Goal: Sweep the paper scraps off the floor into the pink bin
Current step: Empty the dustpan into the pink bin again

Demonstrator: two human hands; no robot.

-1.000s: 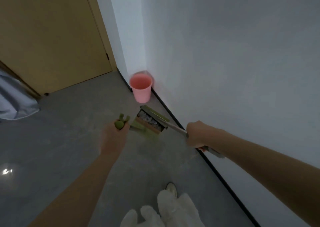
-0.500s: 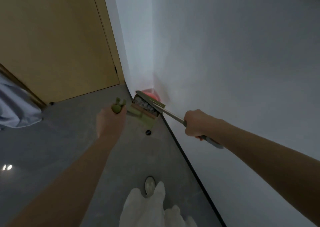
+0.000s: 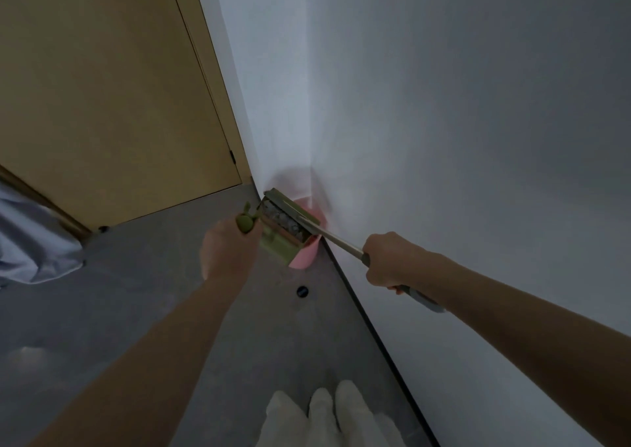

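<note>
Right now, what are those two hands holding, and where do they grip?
The left hand grips the green broom handle near its top. The right hand grips the dustpan by its long handle, partway along.

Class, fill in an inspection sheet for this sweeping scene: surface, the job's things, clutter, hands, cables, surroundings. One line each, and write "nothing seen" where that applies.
Surface: grey floor, with a small dark round fitting set in it.
Job's things: green dustpan holding paper scraps, raised over the pink bin in the corner; the bin is mostly hidden behind it.
Clutter: pale cloth at the left edge.
Hands: left hand grips a green handle; right hand grips the long metal handle.
Cables: nothing seen.
Surroundings: white walls, dark skirting, tan door, white slippers at the bottom.
</note>
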